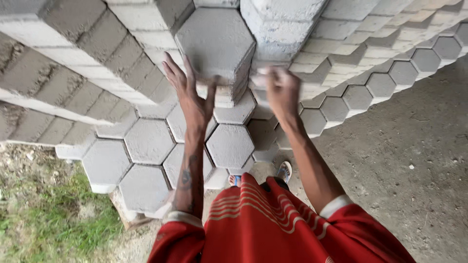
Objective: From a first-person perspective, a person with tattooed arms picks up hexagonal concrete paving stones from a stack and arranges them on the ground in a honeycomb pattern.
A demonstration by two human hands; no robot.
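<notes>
a big stack [146, 141] of grey hexagonal pavers is standing on a concrete floor [414, 156], with grass [48, 214] lying off its left edge. a single paver [214, 44] is being held up above the stack's top layer. the left hand [187, 95] is pressing open fingers against its left side, and the blurred right hand [282, 90] is gripping its right edge.

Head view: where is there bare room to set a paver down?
Bare concrete floor right of the stacks, and grass at lower left, are free. The low layer of hexagonal pavers is packed. Both hands, left hand and right hand, grip a raised paver.
</notes>
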